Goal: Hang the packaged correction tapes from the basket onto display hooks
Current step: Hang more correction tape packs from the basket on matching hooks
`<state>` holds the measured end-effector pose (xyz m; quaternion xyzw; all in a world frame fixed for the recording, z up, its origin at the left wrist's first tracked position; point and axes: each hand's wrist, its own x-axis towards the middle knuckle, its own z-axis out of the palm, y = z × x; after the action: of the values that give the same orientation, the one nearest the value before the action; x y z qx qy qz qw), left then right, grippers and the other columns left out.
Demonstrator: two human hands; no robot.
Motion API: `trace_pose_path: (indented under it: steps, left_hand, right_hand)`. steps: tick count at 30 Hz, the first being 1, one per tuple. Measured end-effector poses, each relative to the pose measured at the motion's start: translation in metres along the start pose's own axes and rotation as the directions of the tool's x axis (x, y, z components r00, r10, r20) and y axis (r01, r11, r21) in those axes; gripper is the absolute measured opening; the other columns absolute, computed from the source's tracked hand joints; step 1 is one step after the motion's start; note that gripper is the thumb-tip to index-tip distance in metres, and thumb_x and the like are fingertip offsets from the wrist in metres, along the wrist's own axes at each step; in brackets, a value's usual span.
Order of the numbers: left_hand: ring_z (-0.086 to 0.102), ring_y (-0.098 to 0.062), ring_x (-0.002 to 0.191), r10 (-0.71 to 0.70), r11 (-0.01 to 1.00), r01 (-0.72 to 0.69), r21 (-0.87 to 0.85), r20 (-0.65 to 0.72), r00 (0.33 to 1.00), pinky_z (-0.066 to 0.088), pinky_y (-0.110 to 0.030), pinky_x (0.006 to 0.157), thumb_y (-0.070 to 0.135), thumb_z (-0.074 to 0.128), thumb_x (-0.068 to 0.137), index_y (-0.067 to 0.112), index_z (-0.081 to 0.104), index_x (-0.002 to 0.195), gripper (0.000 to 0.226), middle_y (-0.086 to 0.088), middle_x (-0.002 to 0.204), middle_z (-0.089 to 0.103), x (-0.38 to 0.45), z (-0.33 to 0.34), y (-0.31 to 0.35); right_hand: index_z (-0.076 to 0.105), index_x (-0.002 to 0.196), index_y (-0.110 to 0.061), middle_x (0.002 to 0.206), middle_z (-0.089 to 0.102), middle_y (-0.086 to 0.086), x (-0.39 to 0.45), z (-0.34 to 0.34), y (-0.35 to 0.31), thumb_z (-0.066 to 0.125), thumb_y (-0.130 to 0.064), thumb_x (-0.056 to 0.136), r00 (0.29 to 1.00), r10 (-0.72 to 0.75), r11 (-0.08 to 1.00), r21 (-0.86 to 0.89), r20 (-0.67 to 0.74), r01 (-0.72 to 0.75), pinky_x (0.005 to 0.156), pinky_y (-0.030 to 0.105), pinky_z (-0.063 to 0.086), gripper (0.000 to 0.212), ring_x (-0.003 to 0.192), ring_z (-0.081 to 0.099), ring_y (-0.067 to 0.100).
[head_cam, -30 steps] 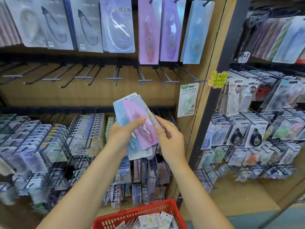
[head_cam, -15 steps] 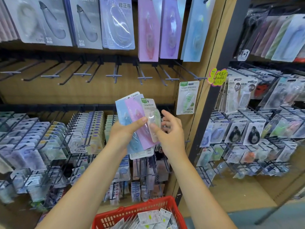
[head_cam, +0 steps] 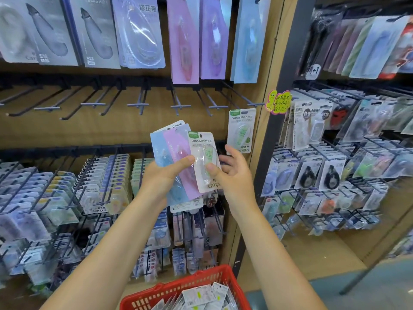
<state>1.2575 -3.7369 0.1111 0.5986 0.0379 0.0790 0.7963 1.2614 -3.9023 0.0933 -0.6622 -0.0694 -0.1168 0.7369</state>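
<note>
My left hand (head_cam: pixel 164 175) grips a fanned stack of correction tape packs at chest height: a blue one (head_cam: pixel 159 151), a pink one (head_cam: pixel 176 146) and white ones behind. My right hand (head_cam: pixel 232 175) pinches a small green-and-white Campus pack (head_cam: pixel 202 151) at the front of that stack, thumb on its blister. A matching green pack (head_cam: pixel 241 128) hangs on a hook just right of my hands. A row of bare display hooks (head_cam: pixel 138 104) runs across the wooden panel above. The red basket (head_cam: pixel 178 289) with more packs sits at the bottom.
Large packaged tapes (head_cam: pixel 138 32) hang along the top row. Dense racks of small packs (head_cam: pixel 67 198) fill the lower left. A dark upright post (head_cam: pixel 266 153) divides this bay from a right-hand bay full of hanging packs (head_cam: pixel 330 171).
My right hand has drawn the green pack out to the front of the stack and now holds it apart from the pink one. The view shifted slightly up.
</note>
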Motion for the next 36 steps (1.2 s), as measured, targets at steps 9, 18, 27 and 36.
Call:
trace_pose_path:
  steps: [9,18,27,36]
  left_hand:
    - [0.077,-0.019,0.087,0.028,0.993,-0.031,0.110,0.035,0.999,0.059,-0.033,0.071,0.023,0.089,0.077,0.018,0.074,0.109,0.036,0.002,0.096,0.080,0.004,0.031,-0.007]
    - [0.078,-0.019,0.087,0.040,0.990,-0.047,0.133,0.049,0.998,0.060,-0.031,0.065,0.025,0.089,0.075,0.016,0.072,0.112,0.042,0.001,0.098,0.080,0.009,0.039,-0.002]
    - [0.078,-0.021,0.091,0.066,0.988,-0.075,0.137,0.065,0.996,0.061,-0.037,0.078,0.017,0.085,0.080,0.015,0.072,0.112,0.034,-0.002,0.101,0.080,0.011,0.044,-0.004]
    - [0.078,-0.021,0.093,0.067,0.985,-0.079,0.153,0.084,0.994,0.061,-0.034,0.076,0.025,0.087,0.074,0.015,0.072,0.114,0.043,-0.002,0.103,0.080,0.017,0.044,-0.004]
  right_hand:
    - [0.061,0.121,-0.015,0.117,0.075,0.010,0.021,-0.057,-0.009,0.075,-0.014,0.091,0.993,0.086,0.974,0.219,-0.082,-0.066,0.075,0.040,0.061,0.033,0.103,0.073,0.031]
    - [0.070,0.115,-0.033,0.115,0.076,0.000,0.063,-0.055,-0.017,0.074,-0.018,0.093,0.992,-0.021,0.988,0.151,-0.122,0.040,0.095,0.056,0.057,0.026,0.108,0.072,0.024]
    - [0.074,0.106,-0.028,0.105,0.078,-0.005,0.069,-0.053,-0.004,0.075,-0.023,0.093,0.978,-0.011,0.988,0.146,-0.210,0.043,0.092,0.044,0.060,0.015,0.101,0.074,0.018]
    - [0.068,0.090,-0.013,0.092,0.077,0.011,0.062,-0.055,-0.004,0.077,-0.045,0.086,0.948,0.277,0.951,0.185,-0.157,-0.247,0.070,0.035,0.064,0.034,0.076,0.076,0.023]
